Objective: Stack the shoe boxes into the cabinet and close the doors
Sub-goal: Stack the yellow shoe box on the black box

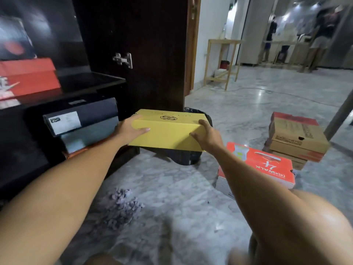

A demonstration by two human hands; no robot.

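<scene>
I hold a yellow shoe box (pixel 168 131) in the air with both hands, just right of the dark cabinet (pixel 23 150). My left hand (pixel 129 129) grips its left end and my right hand (pixel 206 134) grips its right end. In the cabinet's lower compartment lies a stack of a dark blue box (pixel 82 115), a grey-green box (pixel 89 134) and an orange box edge (pixel 76 153) underneath. On the shelf above sits a red box (pixel 28 77). The cabinet door (pixel 137 44) stands open.
A red-orange shoe box (pixel 267 165) lies on the marble floor at my right, with brown cardboard boxes (pixel 298 138) stacked behind it. A black bag (pixel 185 155) sits under the yellow box. Grey debris (pixel 122 205) lies on the floor. A wooden table (pixel 221 60) and people stand far back.
</scene>
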